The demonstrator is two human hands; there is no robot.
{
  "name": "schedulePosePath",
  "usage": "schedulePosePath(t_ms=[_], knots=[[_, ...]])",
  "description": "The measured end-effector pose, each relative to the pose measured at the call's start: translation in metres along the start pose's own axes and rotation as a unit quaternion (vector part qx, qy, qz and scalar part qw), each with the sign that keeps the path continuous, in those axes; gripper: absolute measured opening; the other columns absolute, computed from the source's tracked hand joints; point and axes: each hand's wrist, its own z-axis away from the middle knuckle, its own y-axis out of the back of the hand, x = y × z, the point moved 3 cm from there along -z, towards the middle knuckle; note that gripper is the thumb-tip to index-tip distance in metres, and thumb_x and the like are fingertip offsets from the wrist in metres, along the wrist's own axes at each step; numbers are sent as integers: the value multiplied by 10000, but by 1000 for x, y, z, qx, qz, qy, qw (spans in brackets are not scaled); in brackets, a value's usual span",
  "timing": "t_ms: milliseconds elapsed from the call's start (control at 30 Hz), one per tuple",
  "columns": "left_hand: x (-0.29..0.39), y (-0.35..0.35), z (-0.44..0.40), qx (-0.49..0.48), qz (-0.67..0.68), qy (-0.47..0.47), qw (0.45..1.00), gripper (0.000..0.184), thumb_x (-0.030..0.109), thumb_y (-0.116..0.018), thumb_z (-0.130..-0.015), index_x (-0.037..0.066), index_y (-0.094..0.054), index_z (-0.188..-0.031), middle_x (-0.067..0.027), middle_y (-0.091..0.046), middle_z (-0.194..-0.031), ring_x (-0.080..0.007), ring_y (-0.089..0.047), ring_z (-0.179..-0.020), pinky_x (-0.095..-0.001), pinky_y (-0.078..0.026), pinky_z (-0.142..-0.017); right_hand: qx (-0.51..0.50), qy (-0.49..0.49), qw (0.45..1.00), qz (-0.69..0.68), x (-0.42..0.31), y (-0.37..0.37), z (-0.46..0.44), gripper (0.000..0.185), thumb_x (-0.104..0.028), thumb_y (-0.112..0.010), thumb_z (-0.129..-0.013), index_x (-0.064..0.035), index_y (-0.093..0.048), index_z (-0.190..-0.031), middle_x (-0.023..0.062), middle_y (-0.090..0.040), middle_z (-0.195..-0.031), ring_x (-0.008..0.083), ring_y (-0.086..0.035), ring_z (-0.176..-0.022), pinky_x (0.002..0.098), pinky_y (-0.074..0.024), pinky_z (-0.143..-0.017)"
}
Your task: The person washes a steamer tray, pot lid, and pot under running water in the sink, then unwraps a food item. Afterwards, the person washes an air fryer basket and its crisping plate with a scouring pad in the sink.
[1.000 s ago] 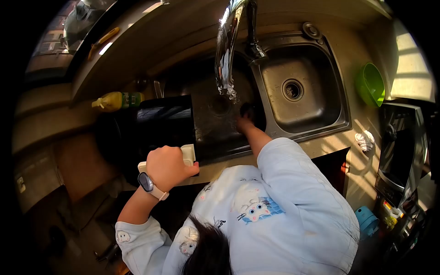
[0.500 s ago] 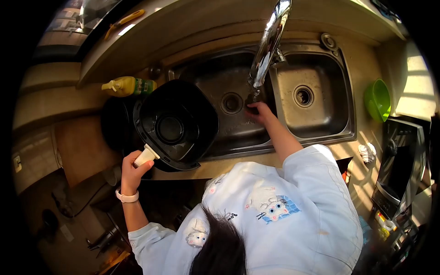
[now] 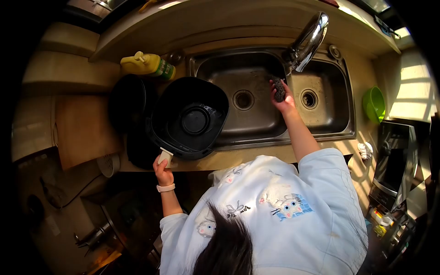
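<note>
My left hand (image 3: pixel 163 171) is closed around the cream handle (image 3: pixel 165 156) of a black air fryer basket (image 3: pixel 158 120). The basket is tilted, its open top facing me, and it overlaps the left edge of the sink; its inside looks wet. In my right hand (image 3: pixel 285 101) lies a dark steel wool scrubber (image 3: pixel 279 90), with the fingers curled around it. This hand is over the right side of the left basin (image 3: pixel 256 123), just below the tip of the chrome faucet (image 3: pixel 312 42).
A yellow pump bottle (image 3: pixel 149 65) lies behind the basket, beside a round black item (image 3: pixel 126 103). The right basin (image 3: pixel 327 123) adjoins the left one. A green bowl (image 3: pixel 374 104) stands on the counter to the right, near a crumpled white cloth (image 3: pixel 365 151).
The faucet spout has swung rightward toward the divider. My right hand has turned, bringing the scrubber into clear sight. My left hand still grips the basket handle. The camera view has shifted.
</note>
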Motion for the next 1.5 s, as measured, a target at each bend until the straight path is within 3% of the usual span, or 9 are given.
schedulePosePath(t_ms=[267,500,633,767,933,1100,1167,1267,1500], knots=[[-41,45,-13,1,34,-5,999,323,132,-570,-649,-37,-550,-923,-69,-557,-845,-159,-513,-786,-257,-389,-754,-32,-2,999,44,20,-31,13,329,-226,-572,-795,-17,-480,-1032,175,-562,-963,181,-530,-635,234,-479,-489],[-58,84,-17,52,14,70,996,471,167,-578,-694,-63,-463,-1088,-115,-520,-1028,-198,-487,-954,-295,-357,-865,-4,79,986,146,48,-38,10,272,-69,-472,-810,-11,-483,-1075,179,-539,-1047,298,-508,-989,450,-373,-920],[-30,88,-27,-146,-126,103,976,420,161,-566,-739,-48,-493,-1096,-95,-550,-999,-165,-487,-934,-272,-349,-849,39,80,994,68,72,-46,-8,280,-58,-423,-808,85,-450,-1047,209,-516,-1056,331,-504,-978,470,-411,-882],[77,81,-67,-168,-401,121,892,238,154,-550,-790,-17,-596,-950,-41,-599,-832,-115,-533,-796,-227,-393,-748,84,59,991,91,103,-64,-45,306,-28,-428,-807,50,-403,-1102,201,-489,-1053,355,-500,-966,483,-444,-841],[191,-8,-148,-174,-353,-100,914,213,141,-478,-848,2,-598,-955,-47,-604,-860,-110,-543,-823,-228,-406,-758,56,88,981,162,159,-98,-103,469,81,-480,-771,-84,-341,-1187,175,-427,-1139,343,-493,-973,530,-451,-817],[191,-104,-253,-253,-397,-236,850,282,199,-487,-844,-2,-554,-1031,-82,-594,-918,-159,-549,-856,-257,-410,-781,80,178,940,280,178,-104,-144,456,54,-533,-747,-12,-353,-1161,177,-455,-1075,314,-522,-930,499,-509,-707],[192,-132,-276,-240,-440,-265,824,314,231,-491,-833,-5,-554,-1030,-106,-589,-911,-185,-551,-851,-281,-420,-774,216,259,892,301,166,-92,-130,349,33,-585,-707,40,-463,-1034,171,-531,-943,284,-566,-819,436,-525,-637],[179,-151,-322,-272,-443,-241,820,334,250,-491,-821,-15,-562,-1011,-112,-592,-898,-196,-558,-808,-292,-432,-721,269,167,860,400,133,-55,-104,130,11,-630,-665,23,-575,-783,137,-586,-761,238,-580,-620,306,-498,-575],[139,-174,-375,-191,-559,-123,798,281,247,-522,-741,13,-635,-849,-129,-611,-767,-249,-570,-709,-320,-437,-669,112,108,907,391,140,-77,-83,520,95,-495,-727,-4,-379,-1223,136,-498,-1079,236,-536,-934,354,-480,-795]])
